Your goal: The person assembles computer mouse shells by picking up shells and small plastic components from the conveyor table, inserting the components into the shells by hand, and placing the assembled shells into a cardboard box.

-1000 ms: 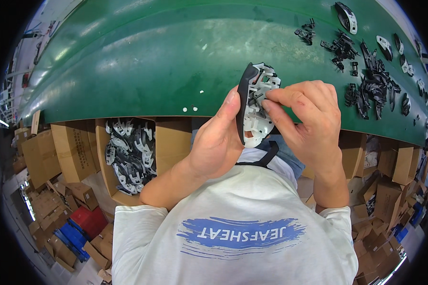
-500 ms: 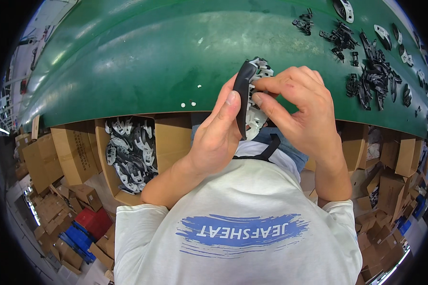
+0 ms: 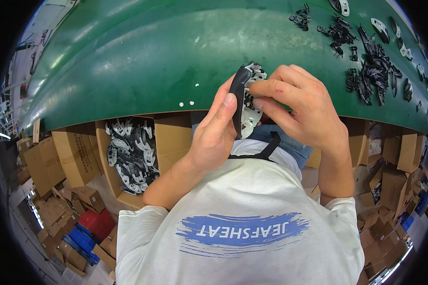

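Note:
My left hand [image 3: 217, 121] is closed round a curved plastic housing [image 3: 240, 88], its thumb lying along the smooth black outer shell. The housing stands on edge over the near rim of the table, its white and grey ribbed inner side turned toward my right hand [image 3: 297, 102]. On that inner side, my right thumb and forefinger are pinched close together. Whether a small piece sits between those fingertips is hidden. Several tiny white bits [image 3: 191, 103] lie on the table left of the housing.
The green tabletop [image 3: 128, 61] spans the far side. At its right lie a pile of black plastic parts [image 3: 378, 76] and several black-and-white housings [image 3: 380, 30]. Below the table's edge at left, an open carton [image 3: 171, 142] holds similar parts [image 3: 132, 159]. More cartons [image 3: 390, 199] stand right.
Both hands and the housing have shifted slightly left, and the housing's inner side is tilted a little differently. My right fingers stay at its inner side.

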Demonstrator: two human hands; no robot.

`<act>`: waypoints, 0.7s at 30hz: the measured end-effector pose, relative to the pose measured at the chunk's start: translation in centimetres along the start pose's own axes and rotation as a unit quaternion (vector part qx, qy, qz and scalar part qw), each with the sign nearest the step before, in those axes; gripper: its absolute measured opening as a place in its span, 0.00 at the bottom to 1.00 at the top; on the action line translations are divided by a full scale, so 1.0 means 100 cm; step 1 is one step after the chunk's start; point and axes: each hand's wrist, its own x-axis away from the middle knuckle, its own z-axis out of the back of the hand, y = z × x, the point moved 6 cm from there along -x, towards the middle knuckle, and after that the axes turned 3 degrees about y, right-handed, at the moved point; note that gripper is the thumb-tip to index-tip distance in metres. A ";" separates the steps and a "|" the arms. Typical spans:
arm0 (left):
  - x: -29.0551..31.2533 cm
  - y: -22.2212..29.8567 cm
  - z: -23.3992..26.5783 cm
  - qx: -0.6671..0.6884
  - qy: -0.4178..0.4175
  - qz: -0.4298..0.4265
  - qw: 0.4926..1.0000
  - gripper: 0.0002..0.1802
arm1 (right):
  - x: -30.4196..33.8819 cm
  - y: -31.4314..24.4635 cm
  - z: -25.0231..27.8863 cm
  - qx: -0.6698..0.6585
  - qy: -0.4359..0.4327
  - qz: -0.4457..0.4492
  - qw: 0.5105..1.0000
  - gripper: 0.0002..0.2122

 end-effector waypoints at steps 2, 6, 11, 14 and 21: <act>0.000 -0.002 0.001 0.014 -0.018 -0.006 1.000 0.31 | -0.002 -0.001 -0.004 -0.007 0.015 -0.012 1.000 0.14; -0.003 0.001 0.000 0.023 -0.012 -0.019 0.999 0.31 | 0.003 -0.001 -0.008 0.061 0.006 -0.034 0.998 0.14; -0.006 -0.005 0.001 0.001 -0.019 -0.016 1.000 0.31 | 0.003 0.006 -0.005 -0.056 0.041 -0.031 0.997 0.12; -0.008 -0.008 -0.002 0.014 -0.002 -0.012 1.000 0.30 | 0.004 0.008 -0.003 -0.090 0.079 -0.040 0.992 0.11; -0.008 -0.013 -0.002 -0.007 0.022 -0.022 0.999 0.31 | 0.013 0.005 -0.008 -0.076 0.129 -0.068 0.986 0.08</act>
